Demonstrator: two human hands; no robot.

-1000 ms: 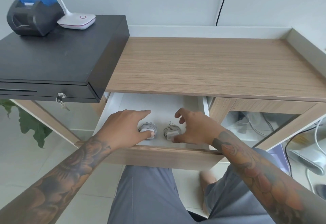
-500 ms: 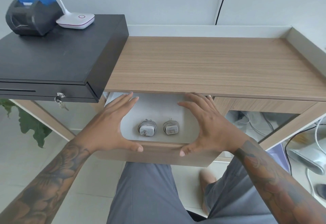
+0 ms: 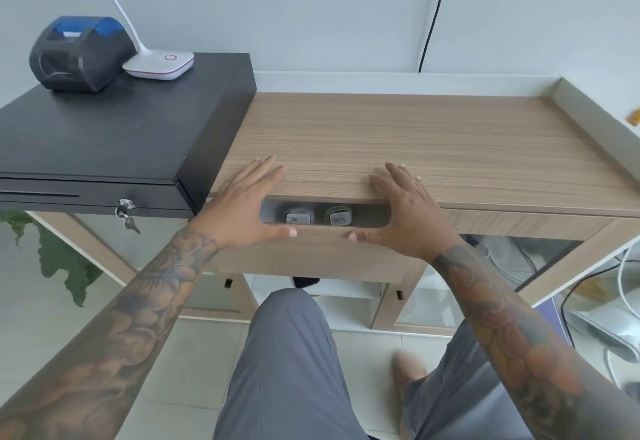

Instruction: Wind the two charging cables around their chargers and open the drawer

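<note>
Two grey chargers with cables wound around them lie side by side inside the drawer [image 3: 311, 256]: the left charger [image 3: 298, 216] and the right charger [image 3: 338, 215]. Only a narrow gap of the drawer shows under the wooden desk top [image 3: 398, 141]. My left hand [image 3: 247, 205] and my right hand [image 3: 405, 211] rest flat with spread fingers, thumbs on the drawer's front panel, fingers over the desk edge. Neither hand holds anything.
A black cash drawer [image 3: 114, 134] with a key [image 3: 125, 214] sits at the left, bearing a receipt printer [image 3: 78, 53] and a white lamp base [image 3: 159, 65]. Cables and a white device [image 3: 602, 328] lie at the lower right. A plant [image 3: 65, 263] stands lower left.
Both hands let go of the chargers, moved to the drawer front, and pushed it inward. The drawer has slid most of the way under the desk top.
</note>
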